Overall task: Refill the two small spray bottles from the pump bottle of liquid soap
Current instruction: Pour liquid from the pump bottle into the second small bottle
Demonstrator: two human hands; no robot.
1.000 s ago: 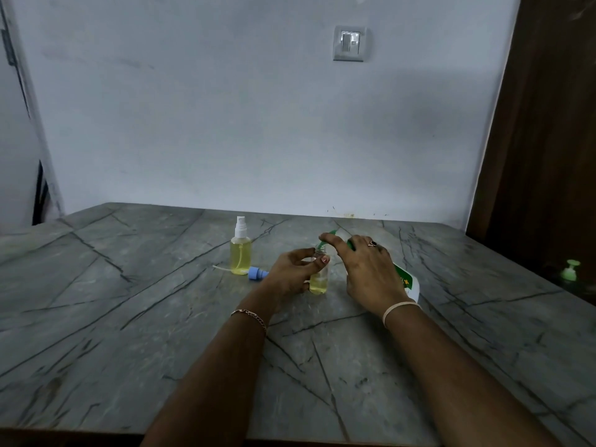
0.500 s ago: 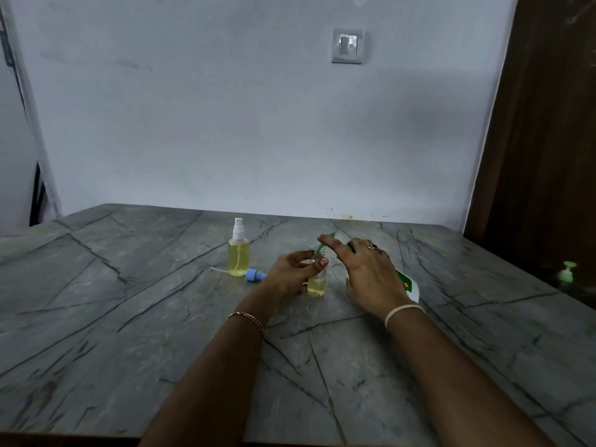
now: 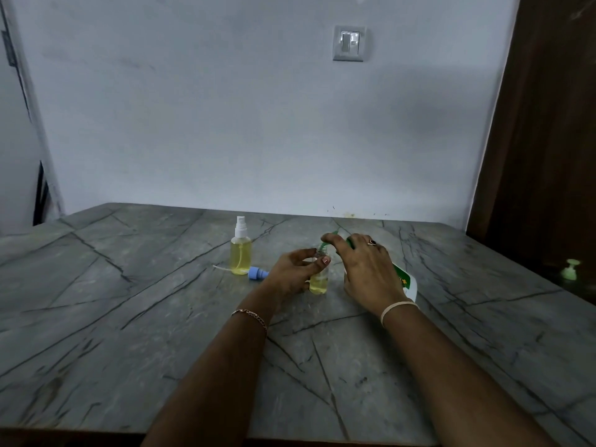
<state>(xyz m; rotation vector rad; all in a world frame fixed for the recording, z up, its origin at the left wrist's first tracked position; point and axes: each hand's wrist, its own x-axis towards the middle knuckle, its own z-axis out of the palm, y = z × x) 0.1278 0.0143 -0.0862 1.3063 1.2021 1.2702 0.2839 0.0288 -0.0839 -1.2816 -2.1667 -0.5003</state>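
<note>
Pump bottle [image 3: 408,280] leans on table [image 3: 129,317] mid-right, long axis running up-left, w/ R hand [image 3: 364,269] wrapped over it. L hand [image 3: 290,272] grips open spray bottle [image 3: 319,282] upright, just left. Green spout [image 3: 329,236] sits approx. over its neck, so soap should drop straight in.

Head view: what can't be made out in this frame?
Head view, most of the pump bottle: covered by the right hand; grip or mere press cannot be told.
Head view, mouth of the open spray bottle, held by the left hand: fingers partly hide it.
Head view, label text: too small, partly covered.
Head view, green object at right: dim, blurred.
</note>
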